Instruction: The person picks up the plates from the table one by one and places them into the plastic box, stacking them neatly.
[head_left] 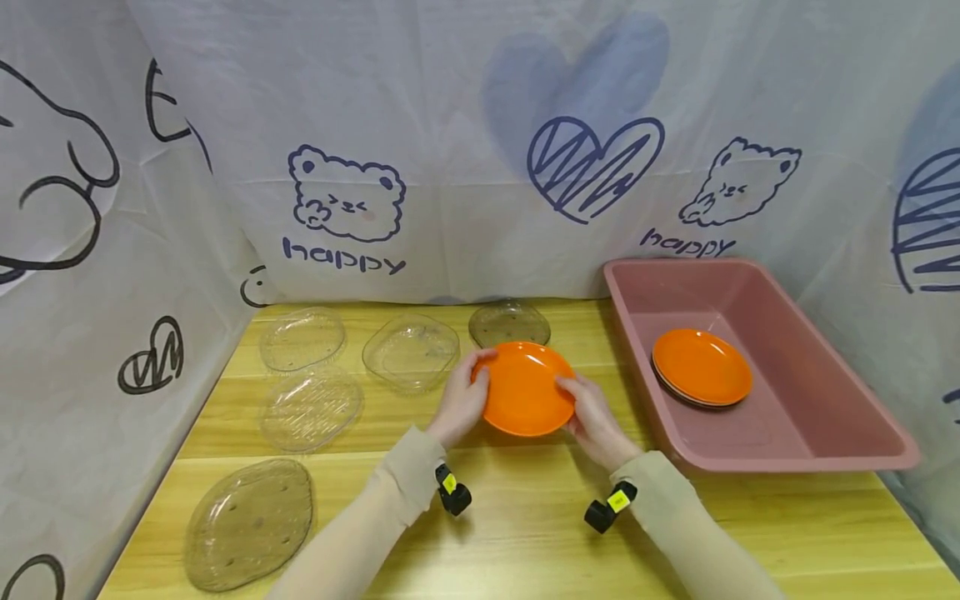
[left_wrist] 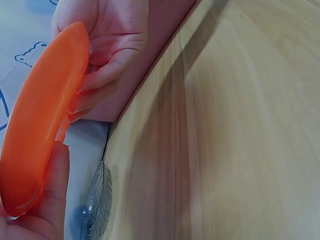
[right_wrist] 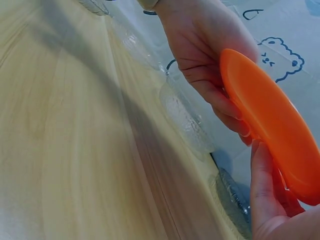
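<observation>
Above the middle of the table, an orange plate [head_left: 527,390] is held between both hands. My left hand [head_left: 461,397] grips its left rim, thumb on top and fingers beneath. On the opposite rim, my right hand [head_left: 597,418] pinches it the same way. Both wrist views show the plate [left_wrist: 42,120] lifted off the wood, with fingers [right_wrist: 235,112] under it. Just behind the plate lies a dark clear dish [head_left: 510,321], partly hidden by it. Another orange plate [head_left: 701,365] tops a small stack inside the pink tub [head_left: 810,463].
Left of the hands lie a clear squarish dish [head_left: 411,352], a clear round dish [head_left: 303,339], a ribbed clear dish [head_left: 311,410] and, nearer, a large brownish clear dish [head_left: 251,525]. A printed white cloth [head_left: 450,100] hangs behind the wooden table [head_left: 517,533].
</observation>
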